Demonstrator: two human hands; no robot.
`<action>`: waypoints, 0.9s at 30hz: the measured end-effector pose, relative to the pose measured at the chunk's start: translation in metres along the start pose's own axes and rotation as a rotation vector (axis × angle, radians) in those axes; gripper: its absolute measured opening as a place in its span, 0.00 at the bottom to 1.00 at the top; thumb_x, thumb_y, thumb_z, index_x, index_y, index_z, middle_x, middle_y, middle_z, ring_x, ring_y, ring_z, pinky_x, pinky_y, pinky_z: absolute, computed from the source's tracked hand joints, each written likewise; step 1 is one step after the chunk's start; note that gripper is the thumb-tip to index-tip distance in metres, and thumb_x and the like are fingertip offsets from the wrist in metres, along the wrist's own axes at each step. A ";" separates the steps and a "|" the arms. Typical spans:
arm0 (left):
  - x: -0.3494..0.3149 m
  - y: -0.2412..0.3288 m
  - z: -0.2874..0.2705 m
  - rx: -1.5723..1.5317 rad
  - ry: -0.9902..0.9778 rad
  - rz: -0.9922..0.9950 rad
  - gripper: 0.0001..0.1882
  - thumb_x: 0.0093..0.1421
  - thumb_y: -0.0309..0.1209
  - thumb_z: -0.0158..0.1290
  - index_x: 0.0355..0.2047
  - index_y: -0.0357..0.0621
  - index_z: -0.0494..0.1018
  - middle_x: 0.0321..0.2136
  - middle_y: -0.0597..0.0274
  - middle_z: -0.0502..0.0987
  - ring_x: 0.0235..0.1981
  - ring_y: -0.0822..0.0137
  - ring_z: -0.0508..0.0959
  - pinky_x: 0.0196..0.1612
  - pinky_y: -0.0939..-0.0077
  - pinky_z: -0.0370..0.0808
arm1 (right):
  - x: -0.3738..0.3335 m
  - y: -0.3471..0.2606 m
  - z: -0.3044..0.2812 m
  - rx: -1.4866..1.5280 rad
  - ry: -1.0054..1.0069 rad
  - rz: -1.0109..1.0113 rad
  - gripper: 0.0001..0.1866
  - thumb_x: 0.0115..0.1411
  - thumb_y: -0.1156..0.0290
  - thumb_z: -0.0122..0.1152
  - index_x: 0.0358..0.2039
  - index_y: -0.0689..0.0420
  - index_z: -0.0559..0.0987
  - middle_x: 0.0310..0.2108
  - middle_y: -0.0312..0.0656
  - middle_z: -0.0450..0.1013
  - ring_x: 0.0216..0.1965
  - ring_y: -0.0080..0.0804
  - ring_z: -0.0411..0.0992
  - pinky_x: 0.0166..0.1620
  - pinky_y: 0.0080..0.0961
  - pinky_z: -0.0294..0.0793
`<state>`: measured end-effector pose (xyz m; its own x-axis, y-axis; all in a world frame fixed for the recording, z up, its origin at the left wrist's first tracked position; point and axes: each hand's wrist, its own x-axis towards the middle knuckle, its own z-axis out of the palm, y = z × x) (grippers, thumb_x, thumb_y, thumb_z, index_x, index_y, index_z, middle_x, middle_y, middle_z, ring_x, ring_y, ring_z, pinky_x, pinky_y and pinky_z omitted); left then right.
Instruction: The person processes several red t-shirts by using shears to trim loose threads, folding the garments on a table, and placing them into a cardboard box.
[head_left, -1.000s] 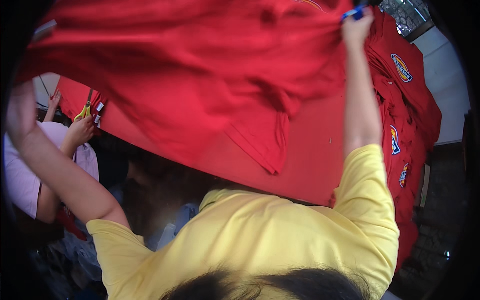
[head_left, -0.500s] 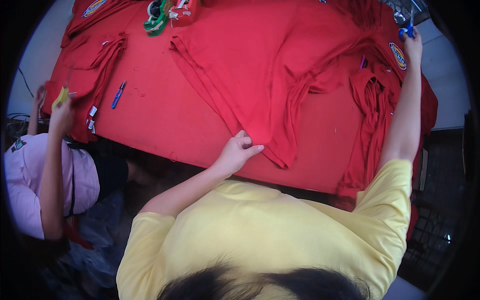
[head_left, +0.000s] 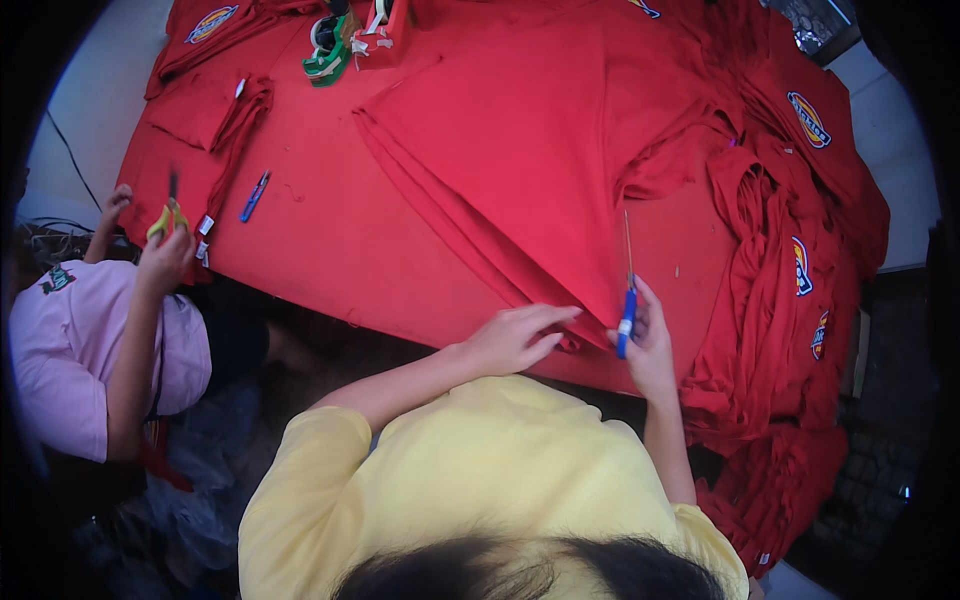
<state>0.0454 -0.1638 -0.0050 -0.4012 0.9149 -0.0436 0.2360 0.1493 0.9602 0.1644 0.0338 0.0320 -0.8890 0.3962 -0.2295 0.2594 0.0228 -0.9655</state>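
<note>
Scissors point(head_left: 627, 325) in right hand point(head_left: 651, 345) — left hand point(head_left: 508, 338) at garment point(head_left: 520, 170).

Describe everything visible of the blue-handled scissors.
The scissors have blue, plastic-looking handles with a pale patch, and slim, metal-looking blades that read as one thin line, so they seem closed. They point toward the table's far side. The right hand holds the handles near the front edge; whether the blades touch the red cloth is unclear.

Green tape dispenser point(head_left: 326, 62), far side of red tabletop point(head_left: 330, 250) | red tape dispenser point(head_left: 380, 50), just beside it | blue snips point(head_left: 255, 198), lying at left | co-worker in pink shirt point(head_left: 75, 350), holding yellow-handled scissors point(head_left: 160, 224)
</note>
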 end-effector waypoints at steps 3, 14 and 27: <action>-0.033 -0.042 -0.024 0.936 0.238 0.109 0.38 0.56 0.50 0.53 0.63 0.50 0.58 0.64 0.54 0.56 0.65 0.53 0.55 0.65 0.49 0.49 | -0.011 0.013 -0.055 -0.109 -0.016 0.114 0.41 0.49 0.87 0.60 0.64 0.53 0.58 0.34 0.34 0.62 0.33 0.19 0.64 0.40 0.16 0.70; -0.070 -0.142 -0.251 1.212 0.893 -0.702 0.44 0.58 0.63 0.41 0.66 0.49 0.49 0.67 0.53 0.45 0.68 0.53 0.44 0.66 0.44 0.38 | 0.046 0.053 -0.156 0.018 0.390 0.003 0.26 0.63 0.79 0.46 0.62 0.53 0.58 0.29 0.36 0.67 0.26 0.23 0.72 0.32 0.21 0.80; -0.170 -0.079 -0.026 1.004 1.040 -0.475 0.31 0.61 0.35 0.52 0.63 0.46 0.56 0.64 0.47 0.53 0.66 0.45 0.50 0.63 0.49 0.51 | 0.077 0.048 -0.160 -1.278 0.596 -0.103 0.19 0.58 0.73 0.55 0.50 0.63 0.72 0.37 0.53 0.73 0.40 0.51 0.72 0.43 0.43 0.71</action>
<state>0.0717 -0.3414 -0.0665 -0.9358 0.1117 0.3343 0.2228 0.9224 0.3155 0.1691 0.2120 -0.0120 -0.7176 0.6573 0.2302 0.6480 0.7513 -0.1252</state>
